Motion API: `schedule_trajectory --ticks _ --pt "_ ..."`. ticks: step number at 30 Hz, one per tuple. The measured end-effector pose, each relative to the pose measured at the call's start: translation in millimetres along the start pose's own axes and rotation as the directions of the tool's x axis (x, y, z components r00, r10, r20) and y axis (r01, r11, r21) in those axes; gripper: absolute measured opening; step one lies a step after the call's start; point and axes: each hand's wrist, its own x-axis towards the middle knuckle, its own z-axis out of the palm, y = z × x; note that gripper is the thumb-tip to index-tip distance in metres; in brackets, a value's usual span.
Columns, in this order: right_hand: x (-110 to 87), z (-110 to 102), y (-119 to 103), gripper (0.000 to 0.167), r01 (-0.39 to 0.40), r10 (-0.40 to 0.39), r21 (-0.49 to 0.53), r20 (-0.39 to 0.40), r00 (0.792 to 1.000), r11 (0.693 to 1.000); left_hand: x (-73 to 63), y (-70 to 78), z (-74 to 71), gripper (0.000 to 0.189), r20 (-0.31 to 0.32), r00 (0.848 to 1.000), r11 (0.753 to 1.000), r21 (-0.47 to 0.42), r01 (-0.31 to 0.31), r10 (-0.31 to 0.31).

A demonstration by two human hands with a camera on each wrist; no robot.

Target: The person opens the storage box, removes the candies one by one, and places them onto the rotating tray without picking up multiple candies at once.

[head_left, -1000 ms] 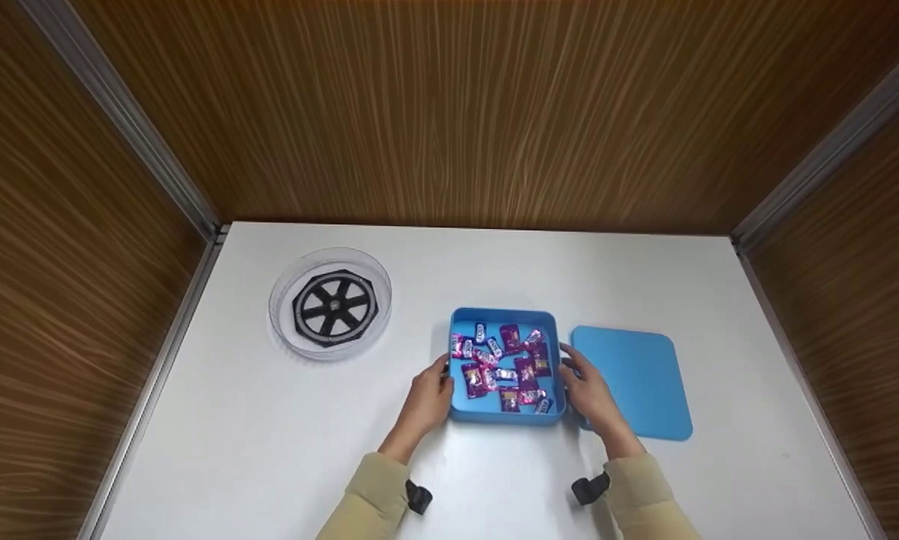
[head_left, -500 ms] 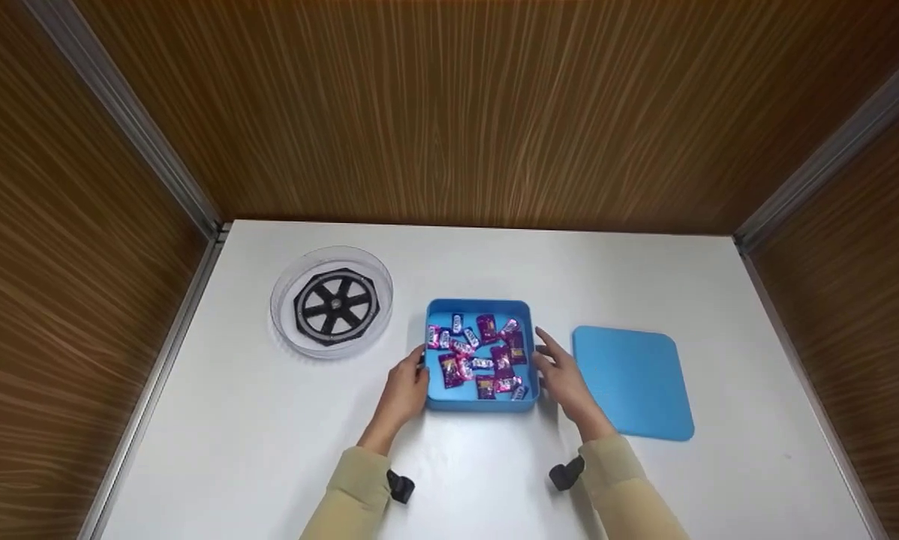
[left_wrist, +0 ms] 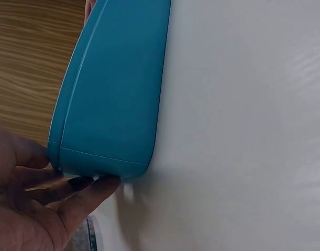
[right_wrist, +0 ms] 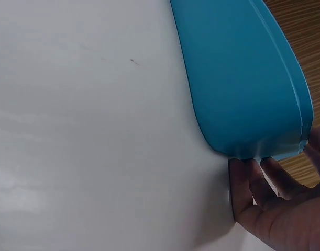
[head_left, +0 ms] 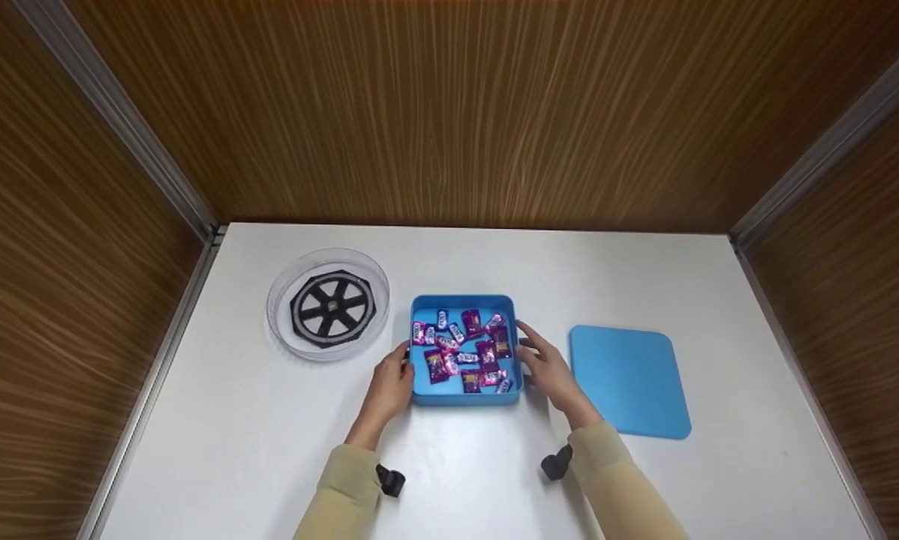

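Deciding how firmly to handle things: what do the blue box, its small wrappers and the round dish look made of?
Blue box: smooth, satin, fine line along the rim; perhaps painted metal, possibly plastic.
Wrappers: shiny foil or metallised film, judging by crinkled highlights.
Round dish: glossy, see-through wall; clear plastic or glass.

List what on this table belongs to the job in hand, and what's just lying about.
Job in hand:
blue square box, touched on both sides
wrapped candies inside it
blue lid, probably its cover

Seemingly lying about:
clear round dish
black spoked disc

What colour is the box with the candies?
The candy box is blue, clearest in the head view.
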Motion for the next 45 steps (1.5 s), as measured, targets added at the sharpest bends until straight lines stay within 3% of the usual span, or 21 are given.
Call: schedule_trajectory --ticks 4,9,11,14,18,22,27,29,35,39,45 --pt "0.7 2.0 -0.4 0.052 0.020 -0.020 -0.008 0.010 1.000 1.000 -0.7 2.4 -0.5 0.042 -0.039 0.999 0.999 0.051 -0.016 0.018" --pt "0.3 1.8 0.1 0.051 0.021 -0.022 -0.038 -0.003 1.000 0.999 -1.3 15.6 4.3 0.047 -0.149 0.989 0.992 0.124 -0.005 0.024" --pt "-0.1 1.2 0.3 0.050 0.015 -0.015 -0.042 -0.009 1.000 0.999 -0.7 21.9 7.7 0.050 -0.183 0.981 0.986 0.163 -0.035 0.065" --pt "-0.8 0.1 0.9 0.050 0.021 -0.021 -0.055 -0.005 1.000 0.998 1.2 30.0 13.3 0.051 -0.184 0.967 0.962 0.239 -0.130 0.176" --pt "-0.9 -0.7 1.1 0.050 0.021 -0.021 -0.064 0.000 1.000 0.998 6.5 36.9 19.4 0.049 -0.118 0.934 0.888 0.368 -0.275 0.338" --pt "-0.8 -1.8 1.0 0.051 0.021 -0.021 -0.063 0.013 1.000 0.998 14.5 42.2 22.6 0.051 0.002 0.916 0.790 0.505 -0.348 0.402" --pt "-0.3 -3.7 1.9 0.051 0.024 -0.022 -0.054 0.034 0.999 0.998 24.1 45.2 24.5 0.060 0.202 0.919 0.641 0.665 -0.383 0.340" --pt "-0.4 -4.1 1.9 0.052 0.025 -0.023 -0.046 0.043 0.999 0.999 26.9 44.2 25.4 0.062 0.254 0.916 0.582 0.712 -0.394 0.310" --pt "0.3 -4.1 2.8 0.052 0.021 -0.019 -0.049 0.052 0.998 0.999 31.2 35.3 28.0 0.056 0.287 0.912 0.449 0.801 -0.397 0.294" --pt "-0.1 -4.0 2.4 0.052 0.002 0.001 -0.053 0.049 0.999 0.999 31.8 27.8 29.2 0.043 0.280 0.908 0.393 0.832 -0.392 0.312" --pt "-1.0 -3.2 3.4 0.052 0.002 0.001 -0.046 0.049 0.999 0.999 31.4 22.4 31.0 0.025 0.264 0.910 0.397 0.834 -0.382 0.320"
